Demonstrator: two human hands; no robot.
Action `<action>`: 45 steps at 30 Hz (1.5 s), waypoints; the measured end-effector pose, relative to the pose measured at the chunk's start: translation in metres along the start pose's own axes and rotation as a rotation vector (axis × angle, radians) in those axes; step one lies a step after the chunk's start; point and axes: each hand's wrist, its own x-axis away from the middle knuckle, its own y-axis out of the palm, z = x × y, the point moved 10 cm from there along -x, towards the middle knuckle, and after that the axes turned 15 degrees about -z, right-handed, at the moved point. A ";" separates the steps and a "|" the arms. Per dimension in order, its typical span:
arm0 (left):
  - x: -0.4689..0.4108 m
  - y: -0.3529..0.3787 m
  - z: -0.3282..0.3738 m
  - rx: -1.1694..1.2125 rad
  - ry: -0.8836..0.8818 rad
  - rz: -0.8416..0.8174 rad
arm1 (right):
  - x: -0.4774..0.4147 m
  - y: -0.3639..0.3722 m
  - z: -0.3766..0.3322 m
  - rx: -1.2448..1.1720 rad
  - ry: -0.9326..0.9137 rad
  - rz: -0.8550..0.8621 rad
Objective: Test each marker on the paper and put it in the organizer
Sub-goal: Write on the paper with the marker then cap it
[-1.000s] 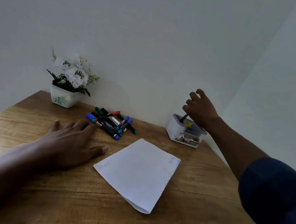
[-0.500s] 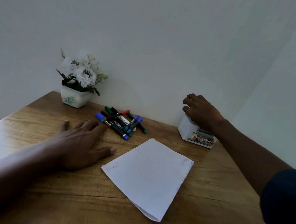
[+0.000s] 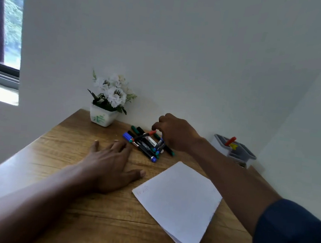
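The right hand (image 3: pixel 176 131) has left the organizer (image 3: pixel 235 151) and now reaches over the marker pile (image 3: pixel 146 142), fingers curled, fingertips at the red cap of the top marker (image 3: pixel 143 136); whether it grips is unclear. A red-capped marker stands in the organizer, to the hand's right. The left hand (image 3: pixel 110 165) stays flat and open on the table (image 3: pixel 54 160), holding nothing, just before the pile. Paper (image 3: pixel 179 201) lies under the right forearm. A flower pot (image 3: pixel 102 116) sits beyond the left hand.
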 end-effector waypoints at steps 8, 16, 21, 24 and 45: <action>0.003 -0.003 0.001 0.024 0.024 0.020 | -0.048 0.005 -0.038 0.169 -0.122 -0.116; 0.015 -0.025 -0.008 0.195 0.033 0.299 | 0.025 -0.052 -0.013 -0.250 -0.019 0.387; 0.051 -0.061 0.011 0.411 0.337 0.682 | 0.101 0.003 0.012 -1.592 0.105 0.627; 0.059 -0.055 0.028 0.511 0.472 0.635 | 0.112 0.039 -0.015 -2.036 0.054 0.516; 0.037 -0.037 0.038 0.748 0.574 0.320 | 0.093 0.068 -0.049 -2.292 0.016 0.310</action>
